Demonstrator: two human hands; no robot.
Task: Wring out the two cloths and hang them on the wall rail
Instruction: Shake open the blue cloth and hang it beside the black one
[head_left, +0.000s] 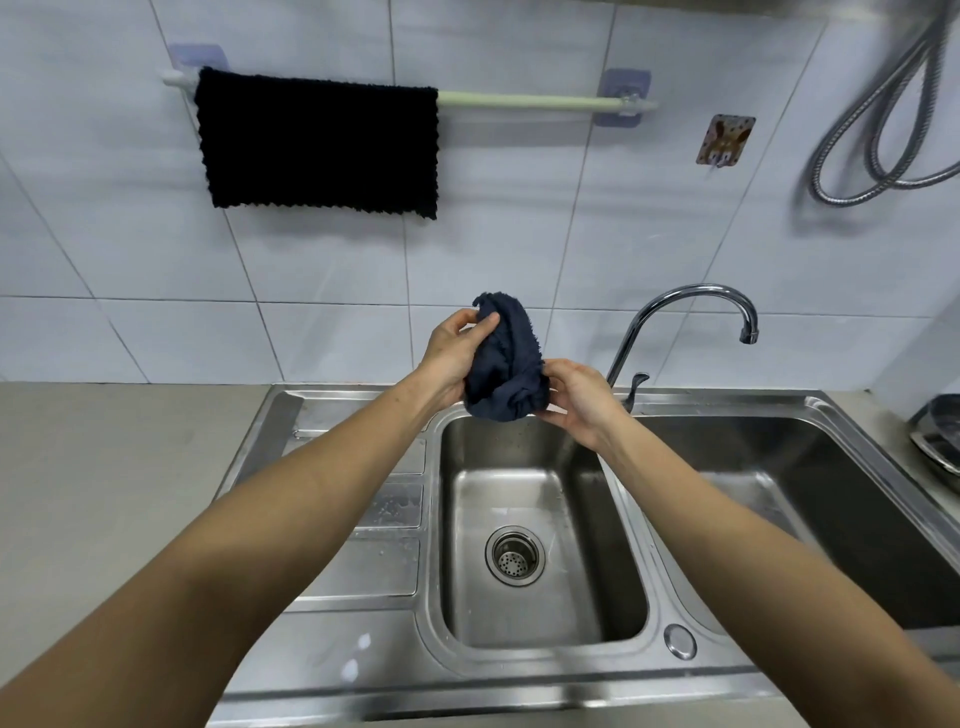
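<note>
Both hands' fingers grip the bunched navy cloth, its folds hiding fingertips

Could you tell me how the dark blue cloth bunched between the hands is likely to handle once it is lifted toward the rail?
The dark blue terry cloth will probably be floppy: it folds and twists between the left hand and right hand. Held over the steel sink basin, it may be damp and somewhat heavy. It should drape flat like the black cloth on the rail.
</note>
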